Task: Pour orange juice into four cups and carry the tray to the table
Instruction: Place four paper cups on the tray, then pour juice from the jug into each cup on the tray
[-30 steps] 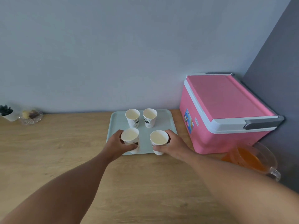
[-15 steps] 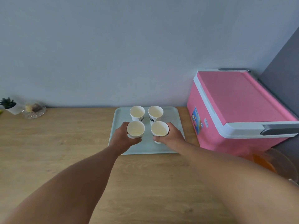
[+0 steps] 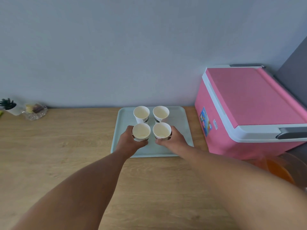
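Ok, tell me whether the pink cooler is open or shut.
Shut. The pink cooler's lid lies flat on the white rim, with no gap showing.

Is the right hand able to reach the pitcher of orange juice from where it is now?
Probably yes, once it lets go. The right hand grips the front right cup on the tray. The pitcher stands beside the right forearm, in front of the pink cooler, with nothing between.

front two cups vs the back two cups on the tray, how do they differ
The front two cups are each gripped, one by the left hand, one by the right hand; the back two cups stand untouched. The front pair sits nearer the tray's middle, the back pair near its far rim. All four are white paper cups, upright, without juice.
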Demonstrator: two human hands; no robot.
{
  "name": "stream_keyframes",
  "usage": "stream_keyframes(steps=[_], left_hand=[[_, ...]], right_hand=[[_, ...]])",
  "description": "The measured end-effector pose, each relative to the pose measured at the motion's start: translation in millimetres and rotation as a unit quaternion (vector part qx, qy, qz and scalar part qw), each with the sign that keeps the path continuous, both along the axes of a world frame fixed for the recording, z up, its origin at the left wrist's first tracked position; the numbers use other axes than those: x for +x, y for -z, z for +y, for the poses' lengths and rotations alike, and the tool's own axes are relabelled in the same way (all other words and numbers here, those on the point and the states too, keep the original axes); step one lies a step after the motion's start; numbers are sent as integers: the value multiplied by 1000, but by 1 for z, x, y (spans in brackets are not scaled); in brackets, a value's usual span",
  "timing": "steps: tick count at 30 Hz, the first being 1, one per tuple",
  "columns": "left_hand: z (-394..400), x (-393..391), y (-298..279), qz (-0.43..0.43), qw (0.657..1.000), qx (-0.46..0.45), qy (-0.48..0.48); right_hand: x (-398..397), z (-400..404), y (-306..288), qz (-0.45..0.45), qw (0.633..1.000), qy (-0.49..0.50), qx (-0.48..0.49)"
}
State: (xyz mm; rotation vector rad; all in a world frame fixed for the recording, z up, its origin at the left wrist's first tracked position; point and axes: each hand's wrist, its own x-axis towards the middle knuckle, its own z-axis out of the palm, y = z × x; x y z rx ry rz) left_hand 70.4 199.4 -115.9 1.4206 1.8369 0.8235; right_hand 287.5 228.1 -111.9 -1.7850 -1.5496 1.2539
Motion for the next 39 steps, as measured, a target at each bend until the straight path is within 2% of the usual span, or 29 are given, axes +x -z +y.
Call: stream_keyframes(steps=[7, 16, 21, 25, 33, 39], left_hand=[[-16, -5, 6, 43, 998, -44, -16], [-44, -11, 3, 160, 983, -84, -41], [-55, -20, 3, 265, 951, -115, 107], [-62, -25, 0, 295, 930, -108, 191], [-69, -1, -4, 291, 898, -61, 324], [-75, 47, -8, 280, 877, -27, 390]], right_hand=[[12, -4, 4, -60, 998, 0, -22], [30, -19, 3, -98, 995, -25, -26], [34, -48, -2, -146, 989, -4, -17], [32, -81, -6, -163, 986, 8, -25], [58, -155, -8, -189, 980, 48, -47], [108, -202, -10, -175, 972, 143, -61]])
